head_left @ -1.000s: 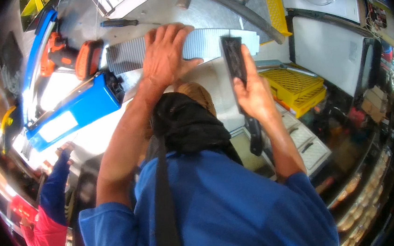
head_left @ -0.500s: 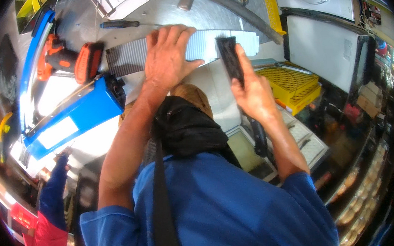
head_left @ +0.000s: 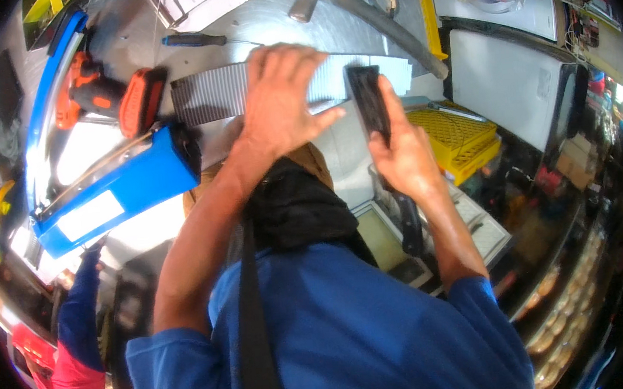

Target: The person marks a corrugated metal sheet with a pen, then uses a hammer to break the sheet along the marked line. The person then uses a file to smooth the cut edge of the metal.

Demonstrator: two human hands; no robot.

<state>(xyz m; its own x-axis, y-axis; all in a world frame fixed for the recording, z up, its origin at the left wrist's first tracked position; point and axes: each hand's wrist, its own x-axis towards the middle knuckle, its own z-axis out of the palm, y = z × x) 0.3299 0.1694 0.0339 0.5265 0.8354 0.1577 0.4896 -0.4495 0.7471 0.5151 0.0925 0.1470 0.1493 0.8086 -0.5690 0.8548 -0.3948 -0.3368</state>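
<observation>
White glare left — right dimmer, edges bent and blurred

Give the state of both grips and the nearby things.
Ribbed metal strip: laid out lengthwise, partly hidden
Left grip: open, over the strip
Dark tool: held
Right grip: closed on the tool
Hammer: lying, unheld
Screwdriver: lying, unheld
Orange power tool: lying, unheld

Strip (head_left: 217, 93), ribbed, silver-grey, lying crosswise, darker at left. Tool (head_left: 367, 89), long, black-handled, possibly a brush; far end over the strip's right part.

Strip (head_left: 217, 93) partly behind left hand (head_left: 282, 108)
</observation>
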